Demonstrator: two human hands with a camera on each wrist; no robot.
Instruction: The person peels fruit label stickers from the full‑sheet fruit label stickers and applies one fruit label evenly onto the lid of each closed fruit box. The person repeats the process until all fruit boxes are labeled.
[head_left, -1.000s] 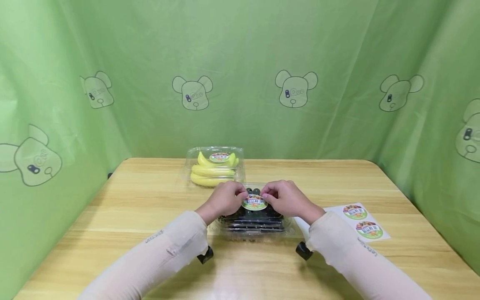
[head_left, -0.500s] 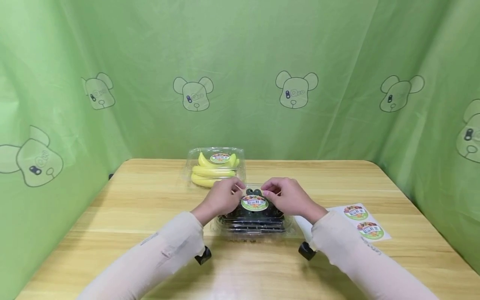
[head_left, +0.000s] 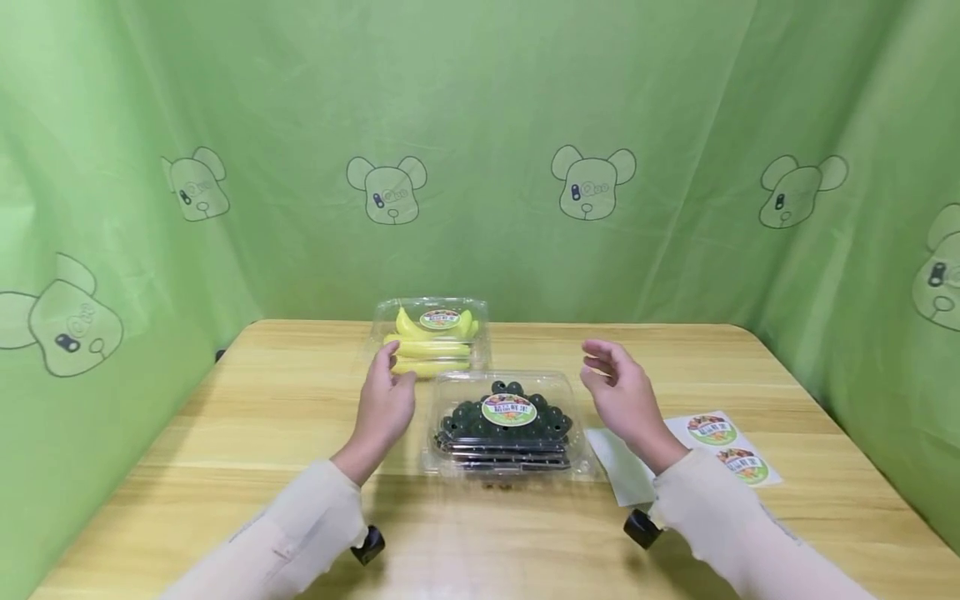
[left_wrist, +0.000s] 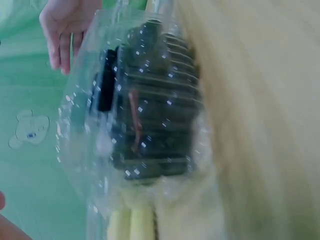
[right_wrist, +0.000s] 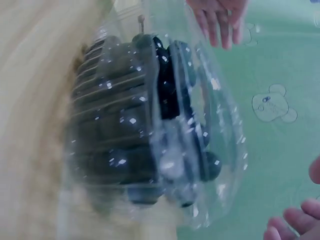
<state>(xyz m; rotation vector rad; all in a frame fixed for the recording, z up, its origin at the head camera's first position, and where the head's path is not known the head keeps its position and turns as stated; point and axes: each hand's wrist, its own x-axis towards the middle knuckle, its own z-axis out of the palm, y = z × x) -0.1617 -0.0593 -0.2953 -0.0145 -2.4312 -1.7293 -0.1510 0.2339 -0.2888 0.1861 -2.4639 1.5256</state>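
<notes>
A clear plastic clamshell box [head_left: 577, 433] stands in the middle of the table, with a bunch of dark grapes [head_left: 465, 417] inside. On its lid lies an oval-looking fruit sticker [head_left: 510, 409]. My left hand [head_left: 385, 404] hovers left of the box, fingers relaxed and holding nothing. To the right of the box is my right hand [head_left: 626, 396], its fingers loosely bent and holding nothing. Both hands are apart from the box. The wrist views show the grape box from the sides, blurred, with the opposite hand beyond it.
Behind and to the left stands another clear box [head_left: 480, 312] with yellow bananas [head_left: 427, 346] and a similar sticker [head_left: 440, 319] on it. A white sticker sheet [head_left: 678, 425] lies at the right, partly under the right forearm. Green curtains [head_left: 480, 250] surround the wooden table [head_left: 247, 400].
Both hands have let go of the sticker's edges and moved apart, left and right. The sticker stays on the lid of the grape box. More of the sheet shows.
</notes>
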